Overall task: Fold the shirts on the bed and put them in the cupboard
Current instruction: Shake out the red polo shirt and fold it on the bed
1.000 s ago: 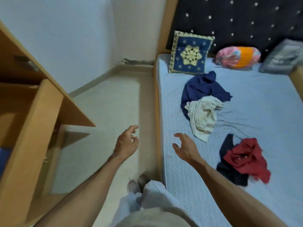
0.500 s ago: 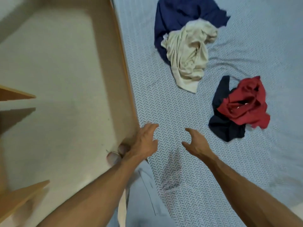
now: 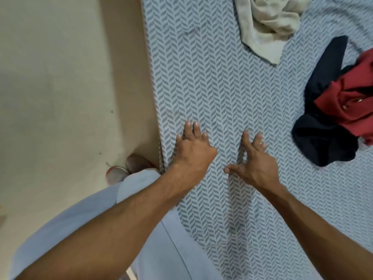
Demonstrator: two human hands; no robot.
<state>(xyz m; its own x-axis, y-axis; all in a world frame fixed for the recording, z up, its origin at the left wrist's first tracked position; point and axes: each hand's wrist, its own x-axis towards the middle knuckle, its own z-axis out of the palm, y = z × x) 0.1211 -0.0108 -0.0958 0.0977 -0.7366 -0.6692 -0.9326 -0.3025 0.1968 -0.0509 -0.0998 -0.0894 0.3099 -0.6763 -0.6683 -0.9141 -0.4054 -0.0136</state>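
Observation:
Both my hands lie over the bed, which has a grey-blue chevron sheet. My left hand rests flat near the bed's left edge, fingers straight. A hand's width to its right, my right hand has its fingers spread on the sheet. Neither holds anything. A crumpled cream shirt lies at the top, cut off by the frame. At the right edge a red shirt is bunched on top of a dark navy shirt. The cupboard is out of view.
Beige floor runs along the bed's left side. My feet in sandals stand against the bed edge, and my light blue trousers fill the bottom middle.
The camera has tilted further down over the bed. Both hands have come down from hovering onto the sheet, the left one moving from the bed's edge onto the mattress.

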